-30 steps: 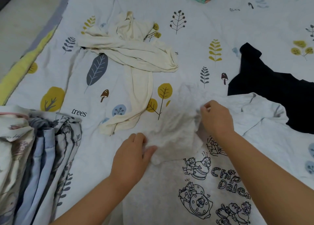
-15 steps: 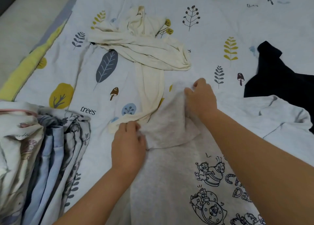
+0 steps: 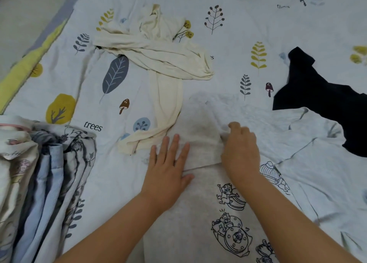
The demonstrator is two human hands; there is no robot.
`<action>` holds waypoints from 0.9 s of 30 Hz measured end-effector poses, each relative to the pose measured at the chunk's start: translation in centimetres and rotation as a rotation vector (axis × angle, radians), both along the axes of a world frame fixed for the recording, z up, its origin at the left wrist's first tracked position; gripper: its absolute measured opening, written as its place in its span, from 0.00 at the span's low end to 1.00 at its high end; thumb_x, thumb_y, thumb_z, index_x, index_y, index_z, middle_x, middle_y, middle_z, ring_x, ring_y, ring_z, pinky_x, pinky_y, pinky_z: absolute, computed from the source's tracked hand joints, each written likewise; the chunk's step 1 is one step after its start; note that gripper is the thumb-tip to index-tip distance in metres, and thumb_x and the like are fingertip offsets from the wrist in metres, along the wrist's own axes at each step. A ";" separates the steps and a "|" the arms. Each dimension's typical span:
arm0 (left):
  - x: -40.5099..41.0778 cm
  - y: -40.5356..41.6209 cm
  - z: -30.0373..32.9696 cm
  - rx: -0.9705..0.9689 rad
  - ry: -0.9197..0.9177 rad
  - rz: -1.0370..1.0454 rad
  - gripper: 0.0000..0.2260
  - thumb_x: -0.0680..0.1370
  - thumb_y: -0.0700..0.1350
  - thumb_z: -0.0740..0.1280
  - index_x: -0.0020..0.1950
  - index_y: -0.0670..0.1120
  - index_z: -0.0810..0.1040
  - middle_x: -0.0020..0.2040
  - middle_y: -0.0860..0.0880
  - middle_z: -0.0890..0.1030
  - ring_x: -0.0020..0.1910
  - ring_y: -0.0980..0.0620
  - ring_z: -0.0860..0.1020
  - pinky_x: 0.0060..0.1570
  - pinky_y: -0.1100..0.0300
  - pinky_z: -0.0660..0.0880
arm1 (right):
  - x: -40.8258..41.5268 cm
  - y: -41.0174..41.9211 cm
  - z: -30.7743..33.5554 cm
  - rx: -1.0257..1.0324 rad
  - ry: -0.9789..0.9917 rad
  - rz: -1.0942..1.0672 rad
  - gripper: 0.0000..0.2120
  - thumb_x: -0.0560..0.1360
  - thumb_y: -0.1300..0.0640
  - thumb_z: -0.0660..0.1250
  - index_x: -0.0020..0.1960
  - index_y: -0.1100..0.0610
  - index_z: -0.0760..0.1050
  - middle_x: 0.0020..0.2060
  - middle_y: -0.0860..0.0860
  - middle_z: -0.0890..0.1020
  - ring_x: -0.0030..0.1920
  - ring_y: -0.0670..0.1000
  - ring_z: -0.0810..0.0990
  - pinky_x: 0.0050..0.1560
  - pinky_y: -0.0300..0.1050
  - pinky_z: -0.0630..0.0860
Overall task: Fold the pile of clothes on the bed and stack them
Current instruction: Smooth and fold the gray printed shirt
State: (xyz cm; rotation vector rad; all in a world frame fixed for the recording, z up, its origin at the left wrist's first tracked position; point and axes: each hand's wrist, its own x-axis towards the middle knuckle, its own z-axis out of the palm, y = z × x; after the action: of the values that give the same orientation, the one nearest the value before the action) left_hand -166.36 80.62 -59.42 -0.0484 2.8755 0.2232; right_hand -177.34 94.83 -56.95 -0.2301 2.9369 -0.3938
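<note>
Though partly cropped, grey shirt (image 3: 198,213), perhaps sleeve-folded.

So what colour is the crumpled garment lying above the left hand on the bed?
Cream, plain with no print: the crumpled cream garment, seen best in the head view.

We see a grey cartoon-print T-shirt (image 3: 198,213) lying flat on the bed, its sleeve (image 3: 198,135) folded inward between our grips. A crumpled cream garment (image 3: 158,60) lies beyond, a dark navy garment (image 3: 321,102) far right, folded clothes (image 3: 39,183) stacked left.
</note>
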 end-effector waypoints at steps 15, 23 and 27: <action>3.9 0.4 3.8 0.216 0.134 0.208 0.19 0.76 0.43 0.65 0.67 0.42 0.72 0.71 0.40 0.67 0.70 0.41 0.65 0.68 0.46 0.58 | 6.8 6.2 2.0 0.008 -0.169 0.248 0.21 0.81 0.53 0.53 0.73 0.55 0.62 0.73 0.56 0.62 0.73 0.54 0.58 0.72 0.47 0.55; 12.9 1.2 4.2 0.265 0.046 0.721 0.13 0.74 0.38 0.66 0.57 0.35 0.72 0.53 0.35 0.75 0.54 0.36 0.72 0.53 0.47 0.68 | 15.4 17.3 3.7 -0.005 -0.182 -0.208 0.18 0.75 0.63 0.62 0.64 0.62 0.72 0.60 0.60 0.73 0.61 0.60 0.69 0.60 0.50 0.65; 16.0 2.3 3.8 0.370 -0.201 0.864 0.15 0.76 0.45 0.66 0.57 0.35 0.73 0.53 0.35 0.78 0.55 0.37 0.75 0.52 0.51 0.70 | 20.7 21.1 3.1 0.030 -0.317 -0.436 0.21 0.73 0.64 0.62 0.66 0.63 0.66 0.58 0.63 0.70 0.60 0.64 0.69 0.58 0.53 0.67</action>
State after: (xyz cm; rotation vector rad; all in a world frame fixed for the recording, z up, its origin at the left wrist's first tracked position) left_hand -150.33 82.90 -55.64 -1.1595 2.3837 0.8349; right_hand -156.67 115.92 -53.87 0.4442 2.6557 -0.3976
